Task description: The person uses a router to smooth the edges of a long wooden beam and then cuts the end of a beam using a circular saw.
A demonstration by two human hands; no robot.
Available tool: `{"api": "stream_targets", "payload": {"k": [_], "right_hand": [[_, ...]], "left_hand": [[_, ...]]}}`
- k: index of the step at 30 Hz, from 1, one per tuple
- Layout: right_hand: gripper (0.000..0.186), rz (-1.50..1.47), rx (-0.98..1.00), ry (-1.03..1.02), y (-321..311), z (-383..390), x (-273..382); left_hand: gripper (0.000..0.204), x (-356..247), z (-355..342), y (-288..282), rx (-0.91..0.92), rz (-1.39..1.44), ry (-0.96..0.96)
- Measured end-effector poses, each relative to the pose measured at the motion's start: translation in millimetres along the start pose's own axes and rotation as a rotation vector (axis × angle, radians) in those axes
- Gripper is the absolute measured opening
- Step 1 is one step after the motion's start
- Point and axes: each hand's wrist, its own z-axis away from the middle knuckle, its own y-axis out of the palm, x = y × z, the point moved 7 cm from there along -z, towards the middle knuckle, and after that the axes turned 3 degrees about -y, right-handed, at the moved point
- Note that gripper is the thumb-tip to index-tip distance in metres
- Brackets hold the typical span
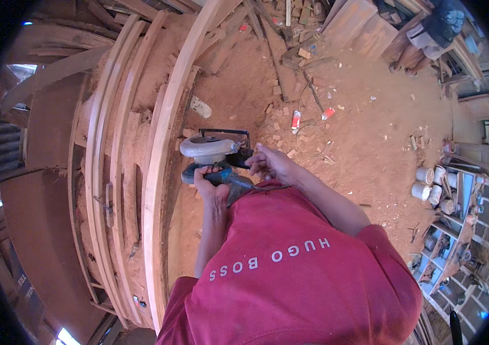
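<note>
In front of my red shirt, my left hand (208, 181) is wrapped round the teal and black body of a circular saw (210, 148). The saw has a pale grey blade guard and a dark, flat base frame. Against its right side, by a black part, is my right hand (276, 165). The fingers of that hand are curled in with the thumb above them; what lies between them, if anything, is hidden. Just left of the saw runs a long pale wooden beam (163, 149), bowed by the lens.
More long beams (103, 132) lie parallel on the left, dusted with sawdust. Offcuts and red-and-white litter (296, 119) are scattered over the brown floor (365, 144). White buckets (421, 190) and a cluttered shelf (445, 241) stand at right. Another person (428, 40) is at the far right.
</note>
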Motion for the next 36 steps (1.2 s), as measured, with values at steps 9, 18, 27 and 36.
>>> {"api": "stream_targets", "payload": {"k": [9, 18, 27, 36], "right_hand": [[0.065, -0.783, 0.605, 0.159, 68, -6, 34], [0.053, -1.156, 0.745, 0.251, 69, 22, 50], [0.053, -0.699, 0.324, 0.283, 11, 10, 28], [0.042, 1.531, -0.216, -0.469, -44, 45, 116]], "left_hand": [[0.011, 27, 32, 47, 0.283, 0.125, 0.113], [0.008, 55, 33, 66, 0.436, 0.167, 0.039], [0.012, 65, 29, 58, 0.289, 0.030, -0.011], [0.014, 83, 23, 56, 0.045, -0.269, 0.036]]}}
